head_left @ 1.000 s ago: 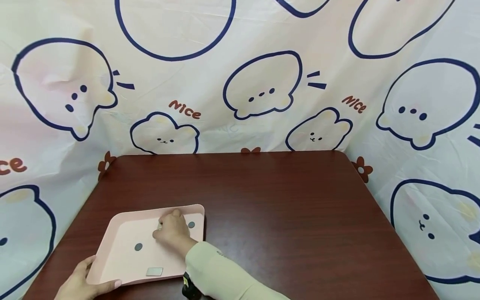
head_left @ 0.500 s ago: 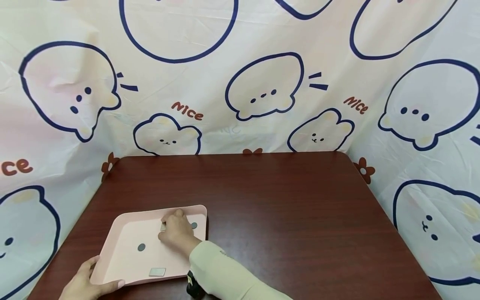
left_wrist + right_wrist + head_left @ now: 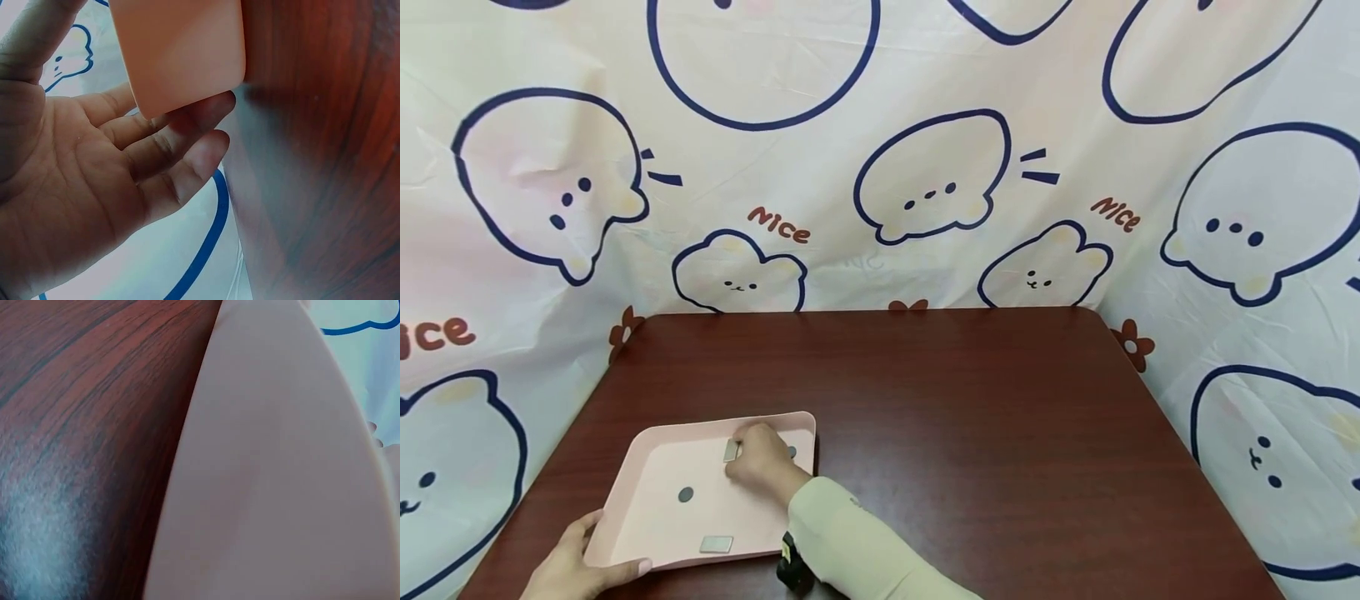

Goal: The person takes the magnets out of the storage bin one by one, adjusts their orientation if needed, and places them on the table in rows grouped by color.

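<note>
A pale pink rectangular tray (image 3: pixel 647 517) sits on the table's left part. My left hand (image 3: pixel 568 567) holds its near left corner, thumb along the front wall and fingers at the left side; the left wrist view shows the fingers against the outside of that corner. Inside the tray's far part, my right hand (image 3: pixel 763 458) pinches a small silvery rectangular piece (image 3: pixel 731 451) at its fingertips. A similar silvery rectangle (image 3: pixel 716 544) lies by the front wall. One dark grey disc (image 3: pixel 686 494) lies mid-tray, while another grey disc (image 3: pixel 792 452) is partly hidden behind the right hand.
The dark brown wooden table (image 3: pixel 970 433) extends to the right and behind the tray. A patterned cloth (image 3: pixel 880 167) surrounds its far and side edges. In the right wrist view, the tray's pale wall (image 3: pixel 269 462) fills much of the picture.
The right hand has shifted slightly right within the tray, and more of the pinched rectangular piece shows. The left hand keeps its hold on the corner. The head view has shifted slightly.
</note>
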{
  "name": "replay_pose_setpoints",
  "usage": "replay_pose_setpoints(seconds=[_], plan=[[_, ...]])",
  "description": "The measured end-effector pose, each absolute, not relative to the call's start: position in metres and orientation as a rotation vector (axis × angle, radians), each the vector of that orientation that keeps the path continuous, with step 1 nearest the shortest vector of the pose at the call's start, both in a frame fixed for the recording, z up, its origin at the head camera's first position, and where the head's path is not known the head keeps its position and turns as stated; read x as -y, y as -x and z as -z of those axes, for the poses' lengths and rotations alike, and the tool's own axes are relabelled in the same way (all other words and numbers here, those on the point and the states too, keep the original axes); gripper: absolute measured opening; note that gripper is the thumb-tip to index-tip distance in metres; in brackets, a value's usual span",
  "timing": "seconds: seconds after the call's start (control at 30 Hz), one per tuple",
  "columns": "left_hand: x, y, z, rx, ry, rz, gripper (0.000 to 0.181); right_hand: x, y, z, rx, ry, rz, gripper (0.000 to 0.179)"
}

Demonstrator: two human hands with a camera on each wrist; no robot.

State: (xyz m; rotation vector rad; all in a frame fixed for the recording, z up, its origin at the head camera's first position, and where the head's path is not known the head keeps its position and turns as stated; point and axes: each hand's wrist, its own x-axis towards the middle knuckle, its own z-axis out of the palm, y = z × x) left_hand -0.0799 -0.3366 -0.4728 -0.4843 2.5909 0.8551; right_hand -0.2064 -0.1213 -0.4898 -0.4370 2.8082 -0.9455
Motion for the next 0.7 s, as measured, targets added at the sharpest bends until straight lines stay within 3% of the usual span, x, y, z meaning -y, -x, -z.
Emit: replay_pose_setpoints(seconds=[0.43,0.7], plan=[[0.3318,0.0781,0.466,-2.603,0.475,-0.837,0.12,0.1195,0.2066,0.49,-2.764,0.381,1.055,0.016],[0.3362,0.0797,0.4732,-2.568,0.513,-0.858,0.126,0.123,0.2026,0.4934,-2.856,0.46,0.865,0.026]])
